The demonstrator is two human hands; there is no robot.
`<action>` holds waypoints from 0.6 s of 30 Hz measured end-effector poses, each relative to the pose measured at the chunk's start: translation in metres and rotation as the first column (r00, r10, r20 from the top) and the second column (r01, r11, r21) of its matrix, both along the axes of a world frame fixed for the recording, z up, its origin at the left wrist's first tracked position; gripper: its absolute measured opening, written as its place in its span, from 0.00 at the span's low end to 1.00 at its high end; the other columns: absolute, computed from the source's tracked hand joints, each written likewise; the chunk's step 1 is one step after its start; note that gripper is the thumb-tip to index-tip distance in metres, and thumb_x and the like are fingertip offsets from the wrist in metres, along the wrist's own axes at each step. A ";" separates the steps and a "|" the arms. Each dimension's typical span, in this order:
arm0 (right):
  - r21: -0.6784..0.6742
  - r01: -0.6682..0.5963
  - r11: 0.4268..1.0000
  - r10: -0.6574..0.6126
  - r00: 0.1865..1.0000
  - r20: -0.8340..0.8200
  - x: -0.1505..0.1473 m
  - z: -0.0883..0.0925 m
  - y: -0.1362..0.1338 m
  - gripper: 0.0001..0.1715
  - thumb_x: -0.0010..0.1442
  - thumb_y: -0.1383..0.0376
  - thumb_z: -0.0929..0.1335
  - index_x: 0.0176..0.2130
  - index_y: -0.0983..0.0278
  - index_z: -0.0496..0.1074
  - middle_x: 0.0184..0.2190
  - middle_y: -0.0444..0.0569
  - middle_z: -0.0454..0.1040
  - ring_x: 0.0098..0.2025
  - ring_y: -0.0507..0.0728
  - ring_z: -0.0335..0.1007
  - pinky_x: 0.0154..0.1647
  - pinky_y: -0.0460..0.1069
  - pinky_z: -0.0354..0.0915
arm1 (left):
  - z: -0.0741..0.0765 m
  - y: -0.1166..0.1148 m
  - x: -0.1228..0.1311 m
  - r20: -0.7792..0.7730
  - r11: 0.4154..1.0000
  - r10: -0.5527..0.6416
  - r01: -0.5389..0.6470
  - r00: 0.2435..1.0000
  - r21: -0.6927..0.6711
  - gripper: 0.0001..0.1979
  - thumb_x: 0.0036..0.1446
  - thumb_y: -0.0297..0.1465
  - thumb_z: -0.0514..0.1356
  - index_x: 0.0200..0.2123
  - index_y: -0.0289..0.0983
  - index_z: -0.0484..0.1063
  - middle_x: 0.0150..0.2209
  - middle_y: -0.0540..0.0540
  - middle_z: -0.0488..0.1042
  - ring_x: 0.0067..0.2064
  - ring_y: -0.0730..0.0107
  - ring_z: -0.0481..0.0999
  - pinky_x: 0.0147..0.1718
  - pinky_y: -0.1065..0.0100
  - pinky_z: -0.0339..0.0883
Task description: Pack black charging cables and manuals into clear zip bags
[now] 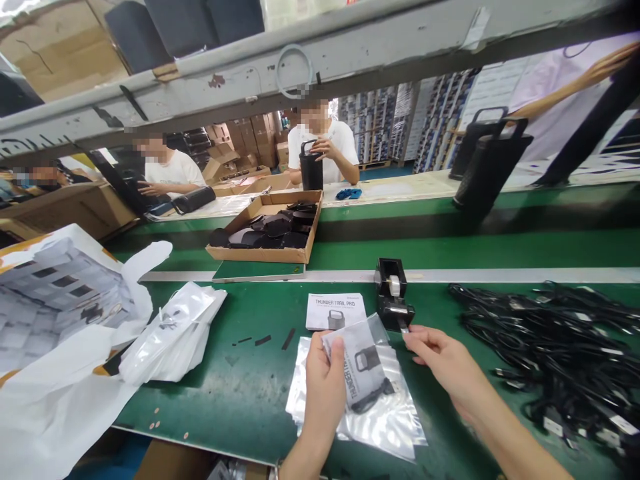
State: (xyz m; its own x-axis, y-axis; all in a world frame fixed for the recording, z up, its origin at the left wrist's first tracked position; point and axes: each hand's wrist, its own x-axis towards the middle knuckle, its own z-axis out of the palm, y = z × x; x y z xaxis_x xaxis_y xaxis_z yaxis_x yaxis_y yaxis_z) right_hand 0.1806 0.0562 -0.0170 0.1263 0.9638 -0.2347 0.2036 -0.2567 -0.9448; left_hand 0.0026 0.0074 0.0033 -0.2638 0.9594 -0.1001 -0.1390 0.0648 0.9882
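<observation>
My left hand (325,373) grips a clear plastic bag (367,363) at its left edge, thumb on top. Inside the bag show a printed "Thunder Trail Pro" leaflet and a coiled black cable (373,397). With thumb and forefinger, my right hand (440,360) pinches the end of a piece of clear tape (404,327) at the front of a black tape dispenser (393,293). Beneath the held bag lie more flat clear bags (400,433). A stack of manuals (334,311) sits just behind it, left of the dispenser.
Black USB cables (555,353) are heaped at right. Clear bags (175,333) lie stacked at left beside a large open wrapper (65,300). A cardboard tray (270,230) holds dark pieces. Black speakers (493,163) stand across the belt, where co-workers (325,147) handle others. A metal beam (225,73) crosses overhead.
</observation>
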 end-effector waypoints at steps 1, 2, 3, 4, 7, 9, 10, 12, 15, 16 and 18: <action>-0.019 -0.019 1.000 0.019 1.000 0.001 0.003 0.001 -0.002 0.18 0.42 0.52 0.70 0.25 0.66 0.74 0.39 0.57 0.73 0.36 0.61 0.69 0.33 0.53 0.65 | 0.000 -0.001 0.000 -0.012 1.000 0.005 -0.005 1.000 0.004 0.14 0.58 0.43 0.53 0.38 0.37 0.64 0.37 0.44 0.74 0.39 0.63 0.74 0.39 0.65 0.66; -0.026 -0.045 0.999 0.045 0.999 0.000 0.005 0.005 -0.005 0.18 0.43 0.53 0.71 0.25 0.65 0.74 0.33 0.54 0.74 0.32 0.59 0.68 0.31 0.51 0.64 | 0.001 -0.002 0.001 -0.030 1.000 0.011 -0.011 0.999 0.010 0.14 0.58 0.43 0.53 0.38 0.37 0.64 0.36 0.44 0.74 0.38 0.63 0.73 0.39 0.65 0.66; -0.024 -0.087 0.996 0.087 0.996 -0.009 0.006 0.010 -0.009 0.16 0.44 0.53 0.70 0.26 0.65 0.74 0.28 0.50 0.73 0.30 0.56 0.67 0.30 0.49 0.63 | 0.001 -0.002 0.001 -0.051 1.000 0.017 -0.016 0.999 0.016 0.14 0.58 0.43 0.53 0.38 0.37 0.64 0.36 0.45 0.73 0.38 0.63 0.73 0.38 0.66 0.66; -0.016 -0.144 0.989 0.144 0.989 -0.028 0.005 0.016 -0.015 0.16 0.47 0.53 0.70 0.26 0.64 0.73 0.24 0.46 0.71 0.28 0.54 0.65 0.29 0.48 0.61 | 0.002 -0.003 0.002 -0.073 1.000 0.023 -0.021 0.997 0.020 0.14 0.58 0.43 0.52 0.37 0.37 0.64 0.36 0.45 0.73 0.38 0.64 0.73 0.38 0.66 0.65; -0.008 -0.338 0.941 0.334 0.934 -0.127 -0.008 0.035 -0.031 0.17 0.52 0.52 0.66 0.24 0.63 0.69 0.17 0.39 0.63 0.21 0.49 0.57 0.24 0.44 0.55 | 0.004 -0.007 0.005 -0.136 0.999 0.045 -0.041 0.990 0.031 0.14 0.58 0.43 0.53 0.35 0.37 0.64 0.33 0.46 0.73 0.35 0.64 0.72 0.34 0.68 0.65; -0.030 -0.390 0.920 0.382 0.913 -0.146 -0.023 0.041 -0.036 0.20 0.54 0.51 0.64 0.21 0.63 0.64 0.16 0.37 0.61 0.18 0.47 0.52 0.20 0.44 0.51 | 0.005 -0.010 0.008 -0.162 0.998 0.051 -0.047 0.985 0.030 0.14 0.58 0.43 0.53 0.34 0.37 0.64 0.29 0.48 0.71 0.32 0.66 0.72 0.31 0.69 0.64; -0.051 -0.392 0.918 0.385 0.916 -0.117 -0.031 0.041 -0.035 0.22 0.54 0.50 0.63 0.20 0.62 0.62 0.16 0.38 0.62 0.16 0.47 0.50 0.18 0.44 0.50 | 0.005 -0.011 0.010 -0.168 0.998 0.059 -0.056 0.984 0.028 0.15 0.57 0.44 0.53 0.33 0.38 0.64 0.28 0.49 0.71 0.30 0.67 0.71 0.29 0.70 0.63; -0.094 -0.387 0.917 0.386 0.922 -0.021 -0.043 0.038 -0.031 0.22 0.55 0.49 0.61 0.20 0.61 0.60 0.16 0.39 0.65 0.14 0.46 0.49 0.16 0.44 0.48 | 0.004 -0.014 0.013 -0.159 0.996 0.084 -0.081 0.984 0.025 0.15 0.56 0.45 0.54 0.32 0.38 0.64 0.26 0.50 0.70 0.28 0.67 0.71 0.27 0.70 0.63; -0.124 -0.382 0.916 0.394 0.914 0.100 -0.050 0.029 -0.025 0.25 0.54 0.47 0.61 0.16 0.61 0.59 0.12 0.42 0.65 0.14 0.49 0.52 0.16 0.45 0.48 | 0.002 -0.016 0.014 -0.082 0.995 0.103 -0.102 0.991 0.019 0.15 0.54 0.45 0.56 0.31 0.38 0.65 0.27 0.48 0.71 0.30 0.66 0.72 0.30 0.70 0.64; -0.114 -0.378 0.919 0.392 0.906 0.158 -0.049 0.028 -0.026 0.26 0.53 0.47 0.61 0.15 0.61 0.58 0.10 0.42 0.64 0.15 0.50 0.55 0.18 0.45 0.49 | 0.002 -0.017 0.014 -0.044 0.996 0.089 -0.088 0.995 0.009 0.15 0.54 0.44 0.57 0.31 0.38 0.65 0.27 0.48 0.72 0.31 0.66 0.72 0.31 0.69 0.65; -0.096 -0.379 0.920 0.388 0.852 0.351 -0.044 0.026 -0.029 0.28 0.53 0.47 0.62 0.13 0.61 0.54 0.10 0.43 0.64 0.18 0.52 0.58 0.20 0.46 0.49 | 0.003 -0.020 0.009 0.021 0.999 0.053 -0.053 0.998 -0.012 0.14 0.55 0.43 0.56 0.33 0.37 0.64 0.28 0.48 0.72 0.31 0.67 0.71 0.32 0.69 0.65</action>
State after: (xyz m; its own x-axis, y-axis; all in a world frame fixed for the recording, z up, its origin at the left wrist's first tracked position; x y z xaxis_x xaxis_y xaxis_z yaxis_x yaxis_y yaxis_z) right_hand 0.1362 0.0269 0.0095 -0.1734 0.9480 -0.2670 0.6109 -0.1091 -0.7841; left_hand 0.0115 -0.0126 0.0066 -0.3119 0.9428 -0.1174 -0.1635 0.0685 0.9842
